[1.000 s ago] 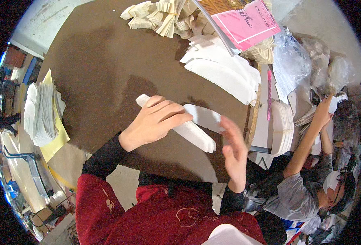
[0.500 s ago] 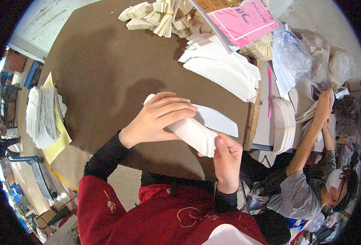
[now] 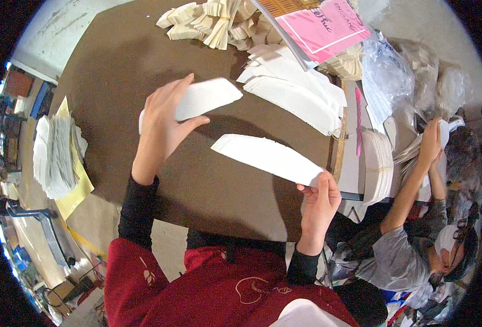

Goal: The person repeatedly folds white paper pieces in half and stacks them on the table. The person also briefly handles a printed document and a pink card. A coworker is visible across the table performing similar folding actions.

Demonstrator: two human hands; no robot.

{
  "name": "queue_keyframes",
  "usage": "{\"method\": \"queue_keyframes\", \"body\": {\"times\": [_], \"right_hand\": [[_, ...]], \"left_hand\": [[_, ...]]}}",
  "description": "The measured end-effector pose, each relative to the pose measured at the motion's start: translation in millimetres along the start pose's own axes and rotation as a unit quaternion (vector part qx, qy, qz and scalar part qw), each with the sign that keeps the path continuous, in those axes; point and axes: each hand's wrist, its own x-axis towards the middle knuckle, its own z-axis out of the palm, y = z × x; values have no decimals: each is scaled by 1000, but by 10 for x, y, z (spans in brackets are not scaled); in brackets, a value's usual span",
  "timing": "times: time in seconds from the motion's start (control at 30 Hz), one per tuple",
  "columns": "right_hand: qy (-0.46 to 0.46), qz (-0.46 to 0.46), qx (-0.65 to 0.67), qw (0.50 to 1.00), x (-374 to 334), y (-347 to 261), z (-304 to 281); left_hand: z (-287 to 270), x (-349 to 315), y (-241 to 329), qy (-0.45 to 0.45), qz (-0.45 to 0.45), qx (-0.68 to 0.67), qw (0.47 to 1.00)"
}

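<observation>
My left hand (image 3: 162,125) is over the brown table, its fingers along the upper edge and its thumb along the lower edge of a white curved strip (image 3: 211,98). Whether that is one strip or a thin stack cannot be told. Nearer the front edge, my right hand (image 3: 318,210) pinches the right end of a second white curved strip (image 3: 268,157), thumb on top. This strip slants up to the left above the tabletop. A fanned pile of similar white strips (image 3: 293,98) lies beyond both hands.
Cream bundles (image 3: 219,22) sit at the far edge, beside a pink-covered booklet (image 3: 328,27). A white stack rests on yellow paper (image 3: 76,191) at left. To the right are a wooden strip (image 3: 340,147), a pink stick (image 3: 359,122), plastic bags (image 3: 388,65) and a co-worker's arms (image 3: 415,169).
My hands have moved apart from the stack they held together. The left went away and leftward with white material; the right moved slightly right and now holds a strip by its end.
</observation>
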Motion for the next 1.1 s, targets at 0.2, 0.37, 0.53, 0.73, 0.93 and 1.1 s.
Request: {"method": "queue_keyframes", "body": {"times": [0.2, 0.37, 0.53, 0.73, 0.93, 1.1], "right_hand": [[-37, -29, 46, 998, -20, 15, -46], [6, -110, -92, 990, 5, 7, 38], [-15, -377, -498, 781, -125, -121, 207], [-214, -357, -537, 734, -252, -11, 574], [-225, -336, -506, 762, -239, -23, 561], [-233, -320, -402, 825, -257, 19, 502]], "left_hand": [[173, -110, 283, -155, -37, -404, 901], [210, -279, 579, -382, -167, -679, 604], [336, -385, 691, -377, -187, -694, 584], [444, -648, 826, -377, -296, -731, 486], [529, -753, 803, -391, -267, -759, 446], [515, -709, 829, -382, -233, -759, 473]]}}
